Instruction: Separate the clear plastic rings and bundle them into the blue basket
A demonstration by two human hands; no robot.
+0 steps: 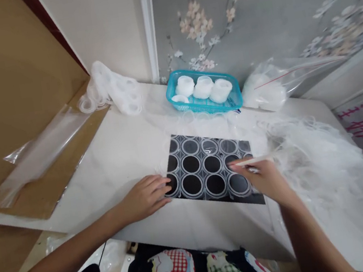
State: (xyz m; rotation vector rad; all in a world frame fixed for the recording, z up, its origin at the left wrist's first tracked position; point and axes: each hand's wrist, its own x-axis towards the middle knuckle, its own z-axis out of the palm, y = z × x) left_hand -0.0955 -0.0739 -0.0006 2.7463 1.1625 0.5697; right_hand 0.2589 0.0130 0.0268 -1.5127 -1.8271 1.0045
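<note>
A black sheet (pixel 210 150) printed or covered with rows of pale rings lies on the white table. My left hand (pixel 148 196) rests palm down at its left edge, fingers stretched out over the border. Over the right part of the sheet, my right hand (pixel 263 176) is closed around a slim white pen-like tool (pixel 252 160). One end of that tool sits between the fingertips above a ring, and the other points to the right. Its exact kind is hard to make out.
A blue basket (pixel 177 107) holding several stacks of white rings stands behind the sheet. Right of it are a bag of white pieces (pixel 264 93) and a heap of clear ring scraps (pixel 309 161). More rings (pixel 115 89) and plastic film (pixel 43 153) lie left, near cardboard (pixel 12 89).
</note>
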